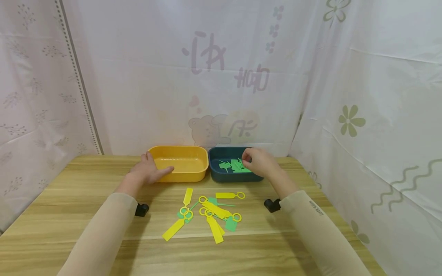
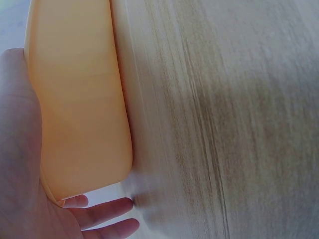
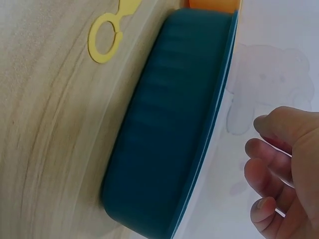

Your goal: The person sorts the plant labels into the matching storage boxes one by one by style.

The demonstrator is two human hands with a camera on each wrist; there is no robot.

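At the back of the table, my left hand rests against the left front corner of a yellow bin. In the left wrist view the thumb lies along the rim and the other fingers extend loosely past the bin's end. My right hand hovers over the right side of a dark teal bin. Its fingers curl loosely, with nothing between them in the right wrist view. Several green tags lie in the teal bin. Nearer me, yellow ring-ended tags lie loosely piled with green tags.
Both bins stand side by side, close to a white patterned curtain behind the wooden table. A single yellow tag lies just in front of the teal bin. Black wrist mounts stick out from the sleeves.
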